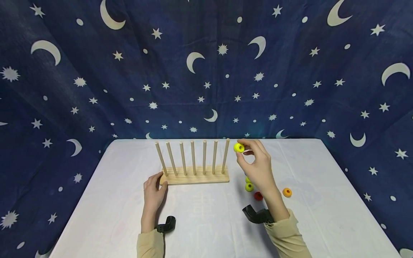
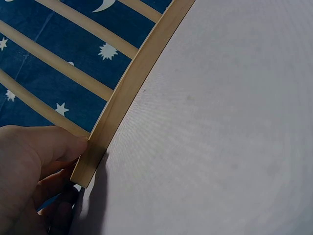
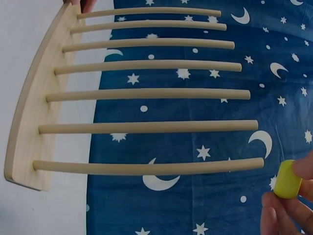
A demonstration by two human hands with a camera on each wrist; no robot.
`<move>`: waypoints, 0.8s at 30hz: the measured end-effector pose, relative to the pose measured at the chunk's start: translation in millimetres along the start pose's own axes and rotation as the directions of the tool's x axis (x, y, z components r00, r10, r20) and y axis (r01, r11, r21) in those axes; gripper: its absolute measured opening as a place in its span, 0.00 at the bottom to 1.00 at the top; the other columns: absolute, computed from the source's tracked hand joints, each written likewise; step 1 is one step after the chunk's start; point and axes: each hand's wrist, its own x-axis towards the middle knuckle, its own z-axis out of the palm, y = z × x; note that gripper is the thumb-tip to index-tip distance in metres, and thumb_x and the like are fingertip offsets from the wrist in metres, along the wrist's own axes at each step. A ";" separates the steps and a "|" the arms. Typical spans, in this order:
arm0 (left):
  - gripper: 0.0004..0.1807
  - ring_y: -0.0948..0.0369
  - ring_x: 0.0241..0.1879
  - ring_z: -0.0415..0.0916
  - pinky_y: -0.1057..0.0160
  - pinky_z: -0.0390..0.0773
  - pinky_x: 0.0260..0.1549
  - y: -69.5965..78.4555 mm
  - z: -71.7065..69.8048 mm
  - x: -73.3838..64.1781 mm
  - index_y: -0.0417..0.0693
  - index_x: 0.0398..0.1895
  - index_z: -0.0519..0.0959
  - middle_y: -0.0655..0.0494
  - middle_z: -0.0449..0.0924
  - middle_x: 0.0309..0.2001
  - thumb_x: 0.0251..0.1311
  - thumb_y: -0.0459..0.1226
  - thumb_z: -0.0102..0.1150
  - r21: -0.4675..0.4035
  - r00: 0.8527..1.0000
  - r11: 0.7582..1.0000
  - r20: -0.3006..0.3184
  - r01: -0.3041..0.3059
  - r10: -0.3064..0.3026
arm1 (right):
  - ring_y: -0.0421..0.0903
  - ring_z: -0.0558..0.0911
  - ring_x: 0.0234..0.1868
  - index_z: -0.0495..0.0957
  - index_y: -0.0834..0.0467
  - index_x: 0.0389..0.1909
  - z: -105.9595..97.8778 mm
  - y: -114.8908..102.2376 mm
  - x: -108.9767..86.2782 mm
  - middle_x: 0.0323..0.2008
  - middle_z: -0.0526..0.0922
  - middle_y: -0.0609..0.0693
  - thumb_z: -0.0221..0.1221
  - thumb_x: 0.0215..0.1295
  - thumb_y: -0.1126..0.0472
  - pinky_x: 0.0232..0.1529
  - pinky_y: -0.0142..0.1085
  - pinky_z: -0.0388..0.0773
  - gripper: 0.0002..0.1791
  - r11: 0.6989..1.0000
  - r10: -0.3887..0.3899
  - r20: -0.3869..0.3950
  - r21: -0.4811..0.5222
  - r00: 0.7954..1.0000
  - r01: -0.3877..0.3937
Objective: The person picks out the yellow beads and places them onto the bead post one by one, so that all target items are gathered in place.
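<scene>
Dark blue cloth (image 1: 174,64) printed with pale moons and stars rises behind a white-covered table (image 1: 200,225), and near its middle we see a wooden rack (image 1: 195,180) with seven upright pegs (image 1: 193,159). At about eight o'clock from the rack's centre, our left hand (image 1: 154,191) pinches the end of the base, thumb on the near side and fingers round the end. At two o'clock, our right hand (image 1: 259,165) holds a yellow bead (image 1: 236,147) between thumb and fingertips, raised just beside the top of the nearest peg and apart from it. Between three and four o'clock lie a green bead (image 1: 249,187), a red bead (image 1: 258,196) and an orange bead (image 1: 287,192), some partly hidden by our right arm. We judge the yellow bead light, stiff and hard to break, with a smooth round wall that could slip or roll if pinched off-centre; we would take it by opposite sides, leaving the hole uncovered. The rack looks rigid and fairly light, so we think it could tip or slide, and its base end seems a sound hold.
</scene>
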 end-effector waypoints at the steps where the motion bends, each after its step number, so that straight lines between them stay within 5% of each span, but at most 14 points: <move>1: 0.25 0.44 0.65 0.58 0.41 0.60 0.65 -0.1 0.0 -0.1 0.39 0.62 0.71 0.39 0.71 0.62 0.61 0.36 0.57 -0.001 1.000 1.000 0.001 0.001 -0.001 | 0.42 0.77 0.42 0.78 0.58 0.51 1.1 0.0 1.0 0.44 0.79 0.52 0.64 0.55 0.70 0.43 0.27 0.76 0.21 1.000 -0.007 -0.004 0.008 1.000 0.007; 24: 0.25 0.44 0.66 0.57 0.40 0.59 0.65 0.9 -1.4 -0.3 0.39 0.63 0.71 0.39 0.69 0.63 0.62 0.36 0.56 -0.001 1.000 1.000 0.022 0.014 -0.014 | 0.45 0.79 0.45 0.78 0.60 0.52 19.6 1.4 16.3 0.44 0.79 0.55 0.63 0.57 0.71 0.44 0.38 0.80 0.20 0.988 0.028 -0.038 0.150 0.999 -0.022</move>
